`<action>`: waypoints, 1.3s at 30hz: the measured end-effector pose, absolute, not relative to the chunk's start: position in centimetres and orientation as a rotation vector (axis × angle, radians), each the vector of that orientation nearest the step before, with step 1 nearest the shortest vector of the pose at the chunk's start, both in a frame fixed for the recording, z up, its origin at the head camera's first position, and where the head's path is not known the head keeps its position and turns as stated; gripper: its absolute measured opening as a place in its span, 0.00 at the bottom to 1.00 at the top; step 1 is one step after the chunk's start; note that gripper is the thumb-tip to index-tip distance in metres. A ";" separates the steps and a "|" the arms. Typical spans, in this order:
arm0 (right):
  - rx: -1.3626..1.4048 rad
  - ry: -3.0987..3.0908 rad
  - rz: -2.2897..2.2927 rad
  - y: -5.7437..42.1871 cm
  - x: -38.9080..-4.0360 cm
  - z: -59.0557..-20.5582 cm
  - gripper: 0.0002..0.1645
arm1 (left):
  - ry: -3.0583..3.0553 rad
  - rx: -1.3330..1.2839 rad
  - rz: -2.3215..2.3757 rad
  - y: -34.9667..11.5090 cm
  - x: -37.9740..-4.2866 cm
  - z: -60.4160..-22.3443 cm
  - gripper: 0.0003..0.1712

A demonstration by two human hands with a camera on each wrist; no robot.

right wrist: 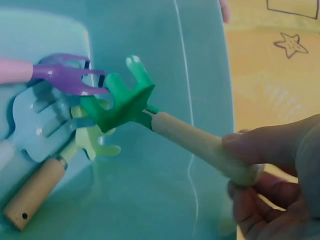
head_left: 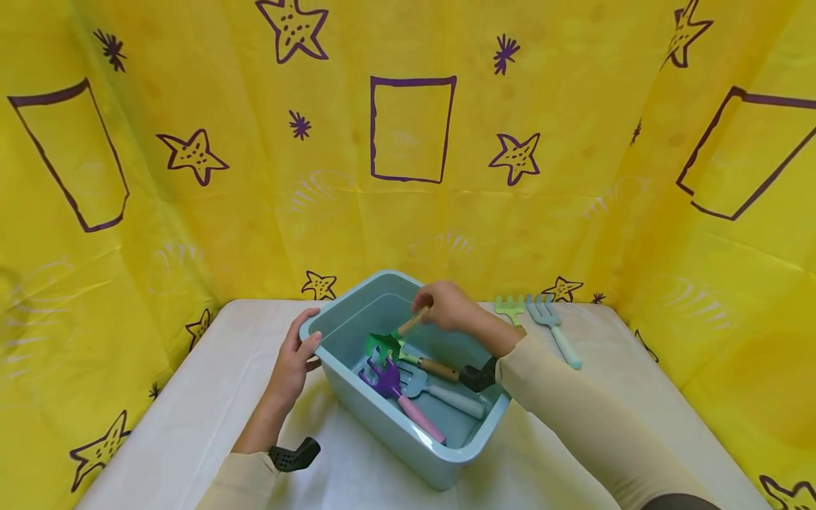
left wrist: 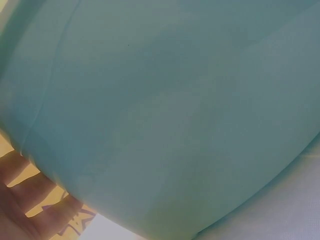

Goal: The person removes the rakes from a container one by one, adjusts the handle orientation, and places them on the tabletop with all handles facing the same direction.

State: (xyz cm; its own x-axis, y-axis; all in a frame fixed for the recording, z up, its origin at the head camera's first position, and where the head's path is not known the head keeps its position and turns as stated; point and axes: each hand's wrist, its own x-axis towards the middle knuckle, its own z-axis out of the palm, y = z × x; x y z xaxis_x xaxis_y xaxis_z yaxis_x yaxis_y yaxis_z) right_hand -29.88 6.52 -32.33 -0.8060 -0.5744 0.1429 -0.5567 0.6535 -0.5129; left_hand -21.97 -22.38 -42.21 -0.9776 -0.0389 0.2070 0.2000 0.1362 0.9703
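My right hand (head_left: 449,306) holds the wooden handle of a green toy hand rake (right wrist: 122,102) between thumb and fingers, near the handle's end. Its green tines reach down over other tools in a blue-green plastic bin (head_left: 389,418). Below lie a purple hand rake (head_left: 385,380) with a pink handle, a light blue fork (head_left: 414,381), and a light green rake (right wrist: 90,137) with a brown wooden handle. At the bin's left corner my left hand (head_left: 295,361) grips the rim; in the left wrist view its fingers (left wrist: 55,215) show beside the bin wall.
On the white-covered table (head_left: 242,354), a light green rake (head_left: 510,307) and a blue fork (head_left: 553,327) lie right of the bin. A yellow patterned cloth (head_left: 408,227) stands behind and at both sides.
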 end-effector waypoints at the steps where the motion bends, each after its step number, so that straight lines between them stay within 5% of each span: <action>1: -0.953 2.838 -0.886 6.6 -29.9 -32.4 0.08 | -2.223 -0.161 -1.946 -22.4 -22.0 -42.2 0.31; 39: -0.455 2.706 -1.852 17.9 -30.5 -25.3 0.18 | -2.233 -0.140 -1.928 -22.2 -21.9 -42.3 0.29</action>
State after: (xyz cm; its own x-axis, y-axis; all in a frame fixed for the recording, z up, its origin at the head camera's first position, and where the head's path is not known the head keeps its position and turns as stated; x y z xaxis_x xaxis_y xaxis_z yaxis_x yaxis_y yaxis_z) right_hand -30.46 17.93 -25.28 -0.9481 -0.1289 0.2905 -0.3175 0.3411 -0.8848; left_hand -21.85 -22.19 -42.29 -0.9779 -0.0511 0.2028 0.1932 0.1504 0.9696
